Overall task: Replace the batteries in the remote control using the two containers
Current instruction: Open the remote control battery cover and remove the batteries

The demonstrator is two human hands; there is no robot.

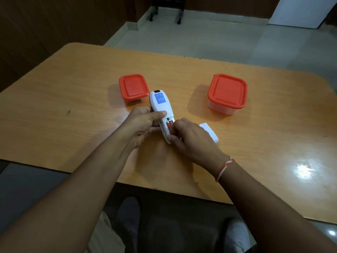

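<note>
A white remote control (160, 105) lies face down with a blue label on its back and its battery bay uncovered. My left hand (144, 123) grips its left side, thumb across the back. Red batteries (169, 125) show in the bay. My right hand (189, 137) has curled fingers at the batteries and the thumb against the remote's near end; whether it pinches a battery is hidden. The white battery cover (209, 133) lies on the table just right of that hand. Two clear containers with red lids stand behind: a small one (134, 87) on the left, a larger one (228, 91) on the right.
The orange wooden table (73, 106) has its near edge close to my body and a rounded far left corner. Beyond it lie a tiled floor and the wheeled legs of a chair (166, 13). My shoes show under the table.
</note>
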